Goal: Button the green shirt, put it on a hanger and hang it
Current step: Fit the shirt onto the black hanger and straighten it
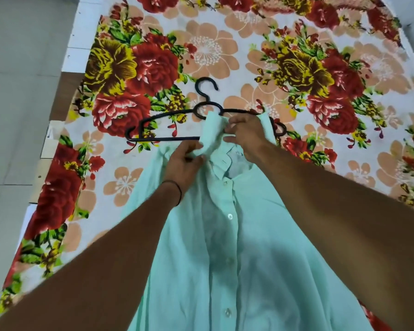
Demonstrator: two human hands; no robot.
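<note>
Fingers (191,146) of the left hand (183,163) and right hand (246,132) pinch the collar (212,130) of the green shirt (237,259), overlapping a black hanger (167,115). That hanger lies on a floral bedsheet (296,68).

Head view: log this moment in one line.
light green button-front shirt: on floral bedsheet | left grip: holds collar | right grip: pinches collar | black plastic hanger: on sheet beyond collar, not in shirt

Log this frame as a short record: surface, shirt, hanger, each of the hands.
surface: floral bedsheet
shirt: green shirt lying front up, placket buttons look fastened
hanger: black hanger flat on the sheet by the collar, its right end hidden
left hand: left hand grips collar fabric
right hand: right hand pinches the raised collar
</note>
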